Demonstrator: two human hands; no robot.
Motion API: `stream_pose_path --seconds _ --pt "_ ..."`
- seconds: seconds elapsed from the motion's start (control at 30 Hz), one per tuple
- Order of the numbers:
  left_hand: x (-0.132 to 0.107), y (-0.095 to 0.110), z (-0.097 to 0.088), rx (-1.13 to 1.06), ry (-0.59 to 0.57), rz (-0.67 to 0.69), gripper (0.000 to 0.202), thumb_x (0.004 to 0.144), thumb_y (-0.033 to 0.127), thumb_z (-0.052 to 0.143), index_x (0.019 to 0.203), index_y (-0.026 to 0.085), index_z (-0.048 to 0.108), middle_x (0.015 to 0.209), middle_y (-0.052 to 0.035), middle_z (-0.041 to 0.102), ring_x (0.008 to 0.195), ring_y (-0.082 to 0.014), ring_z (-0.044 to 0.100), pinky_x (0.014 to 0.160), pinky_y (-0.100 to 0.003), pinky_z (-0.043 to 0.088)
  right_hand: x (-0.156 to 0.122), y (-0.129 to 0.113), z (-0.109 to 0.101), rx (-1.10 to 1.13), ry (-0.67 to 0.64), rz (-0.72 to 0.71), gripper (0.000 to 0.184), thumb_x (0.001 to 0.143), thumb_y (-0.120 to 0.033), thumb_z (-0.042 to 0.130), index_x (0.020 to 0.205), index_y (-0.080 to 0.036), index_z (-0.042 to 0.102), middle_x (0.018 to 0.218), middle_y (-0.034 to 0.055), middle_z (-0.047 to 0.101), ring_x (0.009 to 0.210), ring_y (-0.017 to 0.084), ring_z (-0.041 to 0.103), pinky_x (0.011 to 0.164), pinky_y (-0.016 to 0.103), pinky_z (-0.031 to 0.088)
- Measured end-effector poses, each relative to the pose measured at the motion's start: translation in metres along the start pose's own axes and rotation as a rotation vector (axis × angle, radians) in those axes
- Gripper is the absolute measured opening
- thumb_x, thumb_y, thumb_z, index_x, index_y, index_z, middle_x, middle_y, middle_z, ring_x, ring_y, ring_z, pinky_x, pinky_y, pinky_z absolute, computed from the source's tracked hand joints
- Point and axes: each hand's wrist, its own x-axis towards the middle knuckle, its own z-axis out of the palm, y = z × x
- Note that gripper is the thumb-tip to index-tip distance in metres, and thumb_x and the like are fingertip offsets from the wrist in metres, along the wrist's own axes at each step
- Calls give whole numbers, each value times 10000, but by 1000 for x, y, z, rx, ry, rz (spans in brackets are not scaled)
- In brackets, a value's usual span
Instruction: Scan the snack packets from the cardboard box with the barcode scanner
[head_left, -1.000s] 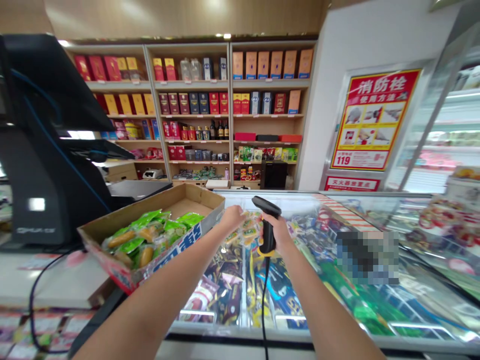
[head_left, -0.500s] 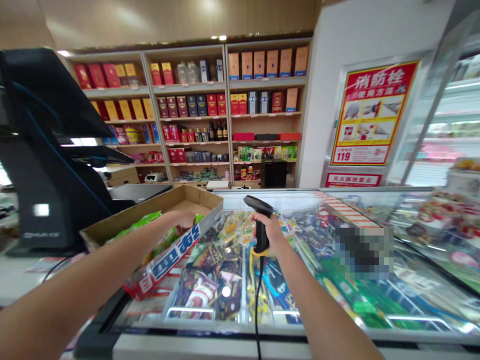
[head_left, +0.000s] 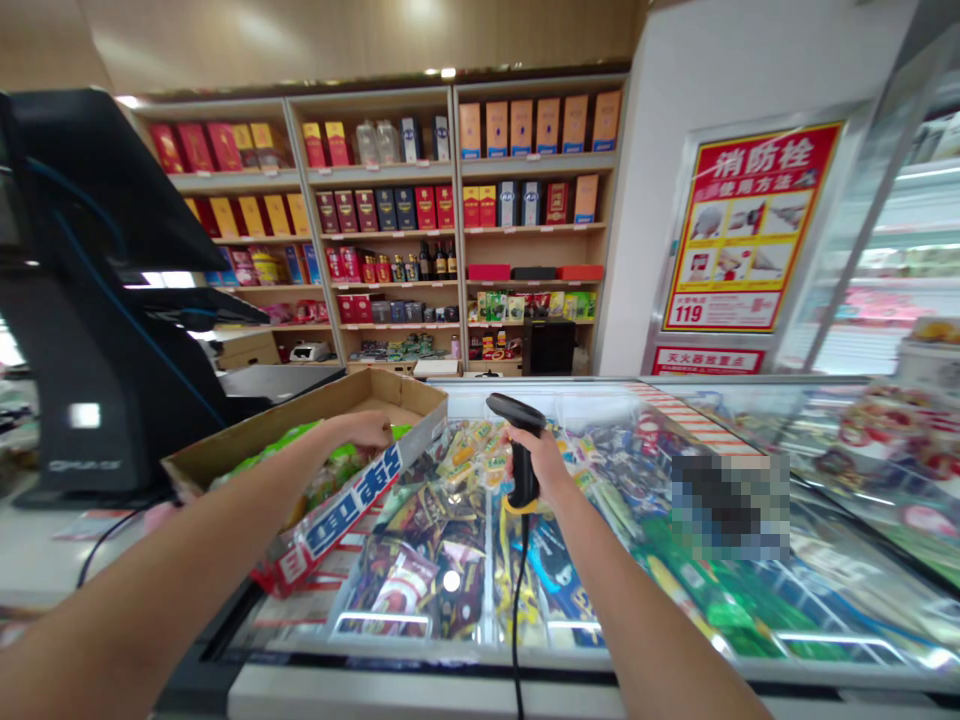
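Observation:
My left hand (head_left: 365, 431) reaches over the near wall of an open cardboard box (head_left: 341, 515), its fingers down among green-and-yellow snack packets (head_left: 330, 468). Whether those fingers grip a packet is hidden. My right hand (head_left: 541, 462) is shut around the handle of a black corded handheld barcode scanner (head_left: 522, 450), whose nose points up and to the left. Its black cable (head_left: 516, 600) hangs down. That hand is above the glass-topped chest freezer (head_left: 450, 645), which is full of colourful packaged snacks.
To the left stands a black checkout terminal (head_left: 90, 300) on a white counter (head_left: 45, 550). Wooden shelves (head_left: 382, 230) of boxed liquor and bottles fill the back wall. A red-and-yellow fire hydrant poster (head_left: 750, 225) hangs at right beside a glass-fronted display case (head_left: 870, 260).
My left hand has moved left from above the freezer's packets into the cardboard box. My right hand and the scanner have shifted slightly left. The view has tilted a little.

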Motion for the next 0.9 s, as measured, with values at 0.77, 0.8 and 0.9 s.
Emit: stream_pose_path --seconds 0.77,0.8,0.9 --pt "-19 -36 124 -1212 -36 44 190 694 43 726 721 129 559 636 1 620 577 -103 628 599 -215 544 -3 7 -6 -277 -234 149 244 669 -381 676 691 -146 616 547 30 643 328 138 534 330 247 398" --pt "-17 -39 122 -1204 -45 64 206 684 70 748 708 129 553 640 0 620 590 -107 631 614 -223 547 -4 7 -6 -301 -253 159 248 666 -379 683 697 -143 615 581 36 658 331 137 542 330 246 404" --pt "-15 -44 122 -1205 -42 121 273 656 145 795 675 139 523 591 28 580 562 -90 604 651 -235 551 -7 6 -5 -300 -281 177 257 646 -368 705 724 -145 604 678 39 683 341 132 560 327 243 419"
